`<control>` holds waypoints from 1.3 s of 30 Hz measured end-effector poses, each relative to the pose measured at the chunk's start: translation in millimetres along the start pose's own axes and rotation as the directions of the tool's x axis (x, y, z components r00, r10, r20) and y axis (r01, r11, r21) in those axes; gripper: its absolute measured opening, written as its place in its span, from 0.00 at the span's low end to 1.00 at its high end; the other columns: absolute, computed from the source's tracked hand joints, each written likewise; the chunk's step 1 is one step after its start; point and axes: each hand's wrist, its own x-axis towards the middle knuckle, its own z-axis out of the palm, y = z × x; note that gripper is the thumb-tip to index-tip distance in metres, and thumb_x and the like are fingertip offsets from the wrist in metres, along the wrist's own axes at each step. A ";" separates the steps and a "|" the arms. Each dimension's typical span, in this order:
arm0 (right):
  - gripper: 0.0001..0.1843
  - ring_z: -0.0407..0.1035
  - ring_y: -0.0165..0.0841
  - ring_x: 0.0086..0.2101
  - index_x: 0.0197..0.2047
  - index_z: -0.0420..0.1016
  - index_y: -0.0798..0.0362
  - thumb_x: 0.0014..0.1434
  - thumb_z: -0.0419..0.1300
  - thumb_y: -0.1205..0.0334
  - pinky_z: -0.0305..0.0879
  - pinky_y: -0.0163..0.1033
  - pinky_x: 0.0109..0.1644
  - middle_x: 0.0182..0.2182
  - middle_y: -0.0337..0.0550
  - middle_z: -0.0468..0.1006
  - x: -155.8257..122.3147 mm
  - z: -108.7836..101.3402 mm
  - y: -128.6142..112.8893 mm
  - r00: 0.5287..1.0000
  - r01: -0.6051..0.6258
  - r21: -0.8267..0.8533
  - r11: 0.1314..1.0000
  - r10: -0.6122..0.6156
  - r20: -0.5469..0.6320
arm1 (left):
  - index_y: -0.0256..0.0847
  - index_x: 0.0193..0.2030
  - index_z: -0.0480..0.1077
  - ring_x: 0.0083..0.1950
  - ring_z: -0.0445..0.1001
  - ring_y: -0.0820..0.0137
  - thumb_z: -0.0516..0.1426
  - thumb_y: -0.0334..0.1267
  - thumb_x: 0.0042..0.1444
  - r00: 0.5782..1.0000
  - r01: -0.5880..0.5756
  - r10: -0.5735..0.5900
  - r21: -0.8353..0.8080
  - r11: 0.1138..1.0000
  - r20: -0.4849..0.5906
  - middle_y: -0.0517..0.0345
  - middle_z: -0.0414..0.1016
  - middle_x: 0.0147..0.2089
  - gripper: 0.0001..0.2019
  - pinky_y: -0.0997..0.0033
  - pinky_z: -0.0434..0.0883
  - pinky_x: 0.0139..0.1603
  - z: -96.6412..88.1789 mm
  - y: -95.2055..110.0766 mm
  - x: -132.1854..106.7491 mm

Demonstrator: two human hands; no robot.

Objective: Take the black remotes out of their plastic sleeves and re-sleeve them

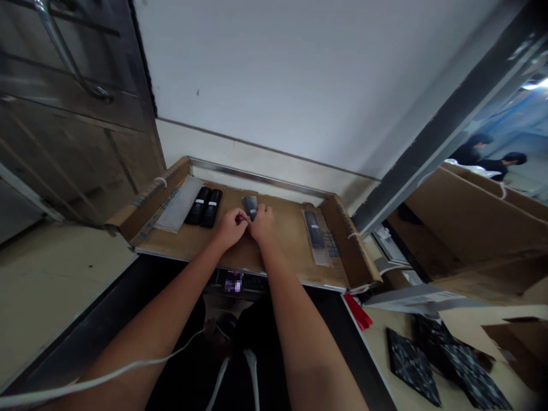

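Observation:
My left hand (231, 227) and my right hand (262, 224) meet at the middle of a flattened cardboard sheet (282, 242). Their fingers pinch a dark remote control in a clear plastic sleeve (250, 206), and my right hand hides its lower part. Left of my hands lie two black remote controls (204, 206) side by side, each with a small white label. Beyond them is a flat, whitish plastic bag (178, 204). To the right lies another remote control in a clear bag (315, 237).
Raised cardboard flaps (349, 242) and a metal strip (261, 178) edge the sheet. A steel door (72, 74) stands at left. Black patterned sheets (413, 366) and a red tag (357, 311) lie lower right. Cardboard boxes (466, 211) stand right, with two people (486, 157) beyond.

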 end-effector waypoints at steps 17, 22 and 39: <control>0.18 0.63 0.46 0.48 0.47 0.76 0.55 0.65 0.46 0.69 0.59 0.50 0.49 0.48 0.57 0.68 -25.8 -39.7 91.8 0.944 -0.323 -0.433 0.842 0.250 -0.217 | 0.40 0.33 0.70 0.34 0.70 0.71 0.54 0.25 0.47 0.999 0.030 -0.030 -0.009 0.999 0.040 0.61 0.71 0.31 0.08 0.70 0.67 0.38 -2.1 4.9 -1.6; 0.21 0.61 0.48 0.51 0.44 0.79 0.60 0.66 0.44 0.70 0.57 0.56 0.53 0.50 0.61 0.68 -21.2 -43.2 82.7 0.954 -0.300 -0.449 0.842 0.257 -0.156 | 0.40 0.33 0.70 0.34 0.70 0.71 0.54 0.27 0.48 0.999 0.008 -0.008 -0.014 1.000 0.050 0.61 0.71 0.32 0.07 0.71 0.67 0.38 -0.1 -0.1 -1.4; 0.19 0.68 0.48 0.48 0.49 0.75 0.62 0.67 0.43 0.71 0.70 0.49 0.42 0.47 0.65 0.70 -27.7 -41.4 64.5 0.968 -0.241 -0.450 0.860 0.249 -0.044 | 0.40 0.34 0.71 0.33 0.69 0.71 0.55 0.27 0.48 0.996 0.025 -0.026 0.021 0.999 0.084 0.59 0.72 0.32 0.07 0.70 0.66 0.37 -1.1 3.4 -3.2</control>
